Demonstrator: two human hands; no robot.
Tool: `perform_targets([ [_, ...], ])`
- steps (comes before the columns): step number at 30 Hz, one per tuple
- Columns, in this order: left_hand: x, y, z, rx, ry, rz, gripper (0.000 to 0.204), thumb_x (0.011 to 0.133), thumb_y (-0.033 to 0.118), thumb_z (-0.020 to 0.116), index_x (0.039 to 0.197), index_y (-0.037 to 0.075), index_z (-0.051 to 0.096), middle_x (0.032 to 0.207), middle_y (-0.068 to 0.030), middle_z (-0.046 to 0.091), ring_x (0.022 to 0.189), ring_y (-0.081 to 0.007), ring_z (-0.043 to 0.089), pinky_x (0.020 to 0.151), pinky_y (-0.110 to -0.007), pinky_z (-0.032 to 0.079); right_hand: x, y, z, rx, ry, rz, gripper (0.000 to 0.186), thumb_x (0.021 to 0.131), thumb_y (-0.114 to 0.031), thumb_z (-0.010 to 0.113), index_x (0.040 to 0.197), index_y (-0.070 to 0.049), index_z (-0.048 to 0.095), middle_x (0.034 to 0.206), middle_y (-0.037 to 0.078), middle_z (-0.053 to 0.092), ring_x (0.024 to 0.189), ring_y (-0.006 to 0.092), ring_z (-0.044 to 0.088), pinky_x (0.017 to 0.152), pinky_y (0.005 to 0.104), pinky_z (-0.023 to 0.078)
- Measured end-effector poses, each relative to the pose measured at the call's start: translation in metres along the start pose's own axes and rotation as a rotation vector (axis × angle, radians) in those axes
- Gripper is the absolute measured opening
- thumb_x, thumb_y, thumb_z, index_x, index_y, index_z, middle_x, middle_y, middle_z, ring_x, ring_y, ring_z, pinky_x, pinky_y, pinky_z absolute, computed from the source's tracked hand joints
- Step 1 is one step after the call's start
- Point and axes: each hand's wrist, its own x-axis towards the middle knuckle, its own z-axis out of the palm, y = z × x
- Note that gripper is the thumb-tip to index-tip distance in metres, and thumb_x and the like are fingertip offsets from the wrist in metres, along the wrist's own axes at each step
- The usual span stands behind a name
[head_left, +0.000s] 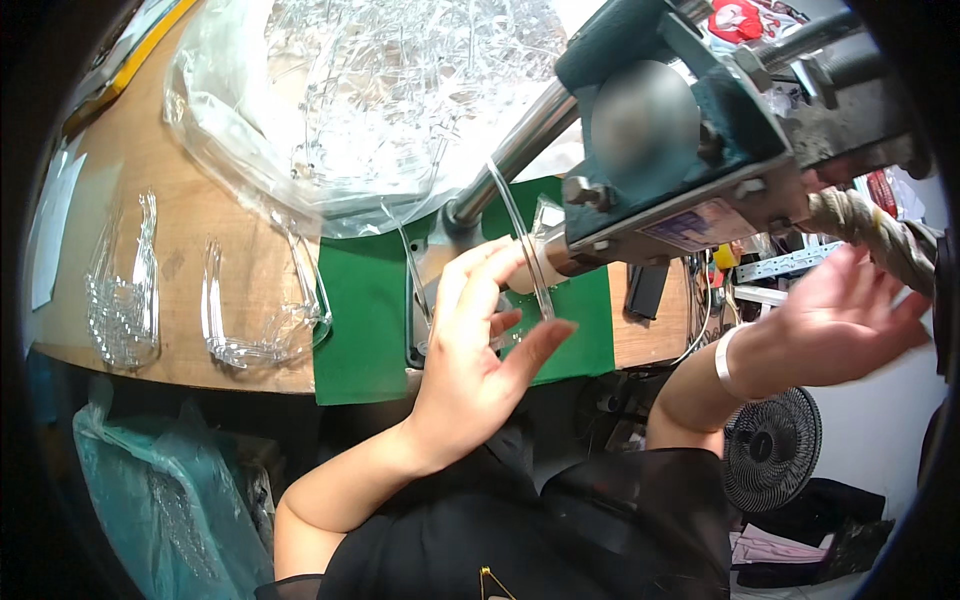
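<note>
My left hand [475,360] is at the machine's lower head, thumb held apart and fingertips touching or just beside a long clear plastic piece [535,280]. Behind those fingers a pale round fitting [530,270] sits under the dark green press [650,220] with its steel column [520,140]. A green mat [350,350] lies beneath, with a metal base plate [430,280] on it. My right hand [840,320] is just below the cloth-wrapped lever [900,240], fingers loosely curved and apart; whether they touch it is unclear.
Clear plastic frames [125,320] lie in groups on the wooden table [190,160]. A large bag [350,100] of clear parts is at the back. A black object [645,290] is beside the mat. A fan [775,445] stands lower right, a wrapped teal object [175,500] lower left.
</note>
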Motion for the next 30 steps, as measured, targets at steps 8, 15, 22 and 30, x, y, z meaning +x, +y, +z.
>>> perform_targets([
  [8, 0.012, -0.02, 0.017, -0.134, 0.025, 0.091, 0.05, 0.076, 0.004, 0.063, 0.12, 0.005, 0.04, 0.111, -0.0107, 0.042, 0.094, -0.0178, 0.051, 0.072, -0.028, 0.049, -0.032, -0.053, 0.003, 0.236, -0.427, 0.211, 0.027, 0.068, -0.033, 0.067, 0.075, -0.012, 0.051, 0.075, -0.002, 0.043, 0.075, 0.013, 0.042, 0.087, 0.0325, 0.026],
  [15, 0.013, -0.025, 0.024, -0.255, 0.046, 0.019, 0.051, 0.076, 0.005, 0.063, 0.121, 0.001, 0.039, 0.111, -0.012, 0.042, 0.095, -0.0198, 0.05, 0.079, -0.029, 0.045, -0.047, -0.06, -0.003, 0.193, -0.535, 0.209, 0.031, 0.068, -0.044, 0.066, 0.063, -0.019, 0.049, 0.062, -0.008, 0.038, 0.067, 0.009, 0.038, 0.078, 0.0284, 0.025],
  [22, -0.001, -0.005, 0.007, 0.029, 0.078, 0.035, 0.054, 0.074, 0.009, 0.066, 0.121, 0.002, 0.039, 0.119, -0.0144, 0.039, 0.1, -0.0224, 0.051, 0.074, -0.031, 0.049, -0.013, -0.049, 0.011, 0.324, -0.567, 0.342, 0.038, 0.079, -0.044, 0.049, 0.089, -0.008, 0.045, 0.087, 0.004, 0.044, 0.085, 0.0199, 0.043, 0.088, 0.0334, 0.028],
  [30, -0.076, 0.003, -0.07, 0.396, 0.201, -0.291, 0.052, 0.08, 0.011, 0.058, 0.119, -0.008, 0.028, 0.065, -0.0136, 0.061, 0.057, -0.0206, 0.061, 0.053, -0.029, 0.046, -0.058, -0.025, -0.034, -0.08, -0.159, 0.319, 0.06, 0.086, -0.034, 0.043, 0.129, 0.004, 0.026, 0.129, 0.025, 0.031, 0.121, 0.0344, 0.03, 0.103, 0.0465, 0.019],
])
